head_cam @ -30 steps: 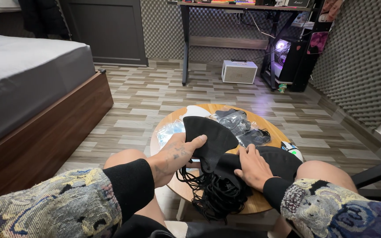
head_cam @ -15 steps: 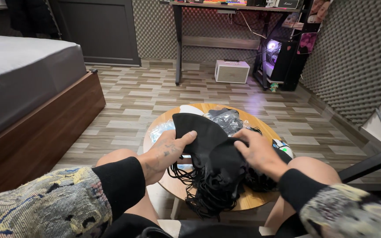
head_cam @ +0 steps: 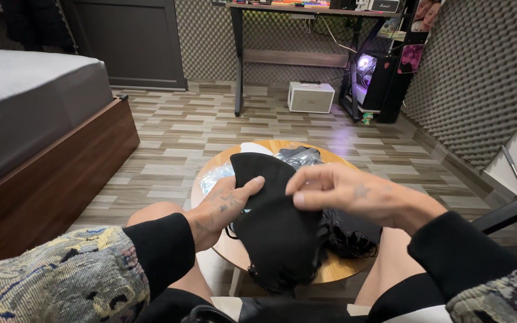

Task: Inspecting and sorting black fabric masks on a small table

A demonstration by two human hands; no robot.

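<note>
Lifted since a moment ago, the right hand (head_cam: pixel 345 192) no longer lies flat on the pile — it now hangs above the table with fingertips pinched together on the upper edge of a black, soft fabric face mask (head_cam: pixel 276 221). Compared with the earlier view, the left hand (head_cam: pixel 225 206) has turned so that its thumb presses across the mask's left side, fingers curled behind the cloth; both hands are closed on it. The mask is held up between them, just over the near edge of the small round wooden table (head_cam: pixel 342 272) and in front of the person's bare knees, hanging broad and slightly creased. Judging by this, one mask has been separated from the rest and is being handled on its own rather than pressed down with the heap.

Under and to the right of it lies a tangled heap of more black masks with thin elastic loops (head_cam: pixel 351 239). Further back on the tabletop sit crumpled clear plastic wrappers (head_cam: pixel 297 157) — some still holding dark contents — and a pale wrapper on the left side (head_cam: pixel 213 176).

Beyond the table: striped wood-pattern flooring, a grey mattress on a dark wooden bed frame (head_cam: pixel 37 137) to the left, a small white box-shaped speaker (head_cam: pixel 310 97) under a desk, and a glowing computer tower (head_cam: pixel 372 81) beside padded grey wall panels.
</note>
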